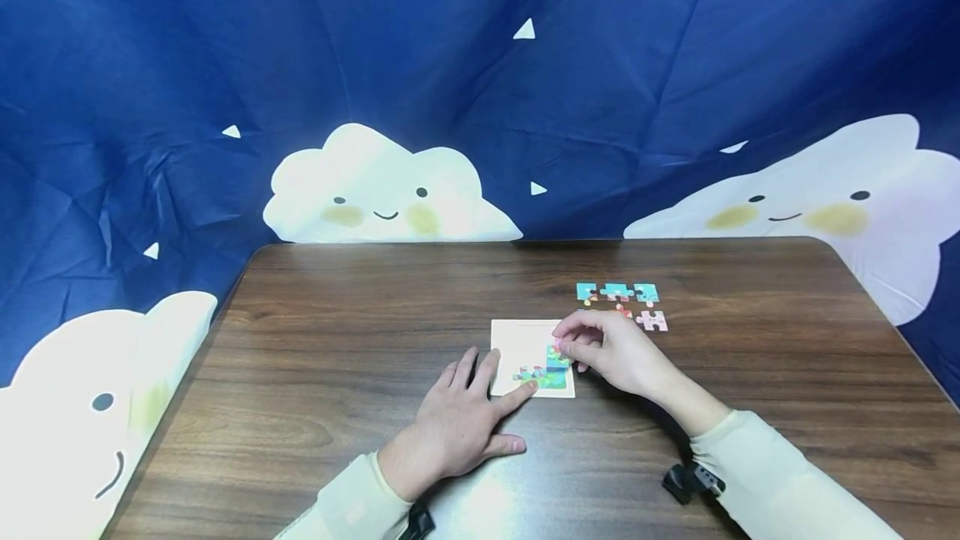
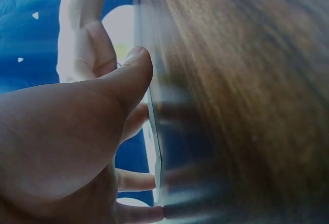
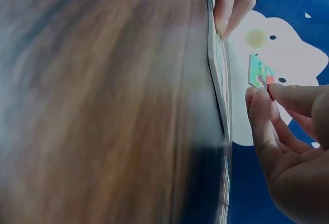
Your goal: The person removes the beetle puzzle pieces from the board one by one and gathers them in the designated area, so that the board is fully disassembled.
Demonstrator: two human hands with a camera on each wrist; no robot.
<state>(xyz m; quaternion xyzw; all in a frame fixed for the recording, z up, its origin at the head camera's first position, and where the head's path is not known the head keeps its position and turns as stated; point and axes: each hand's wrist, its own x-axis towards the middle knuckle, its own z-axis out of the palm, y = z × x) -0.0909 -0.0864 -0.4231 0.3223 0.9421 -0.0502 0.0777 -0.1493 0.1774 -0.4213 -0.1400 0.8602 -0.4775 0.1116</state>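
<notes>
A small white puzzle board point(image 1: 517, 340) lies on the table, with green and blue jigsaw pieces point(image 1: 551, 380) in its lower right part. My left hand point(image 1: 457, 419) rests with spread, straight fingers at the board's left and near edges; the left wrist view shows its raised thumb point(image 2: 134, 72). Over the board's right side, my right hand point(image 1: 618, 352) pinches a puzzle piece between thumb and fingertips. In the right wrist view this puzzle piece point(image 3: 258, 71), green with a bit of red, is held tilted above the board, apart from it.
Several loose puzzle pieces point(image 1: 617, 292) lie in rows behind the right hand, including a pink piece point(image 1: 652, 321); the hand partly hides the nearer row. A brown wooden table point(image 1: 337, 340) carries everything. Beyond it hangs a blue cloth point(image 1: 450, 65) with clouds.
</notes>
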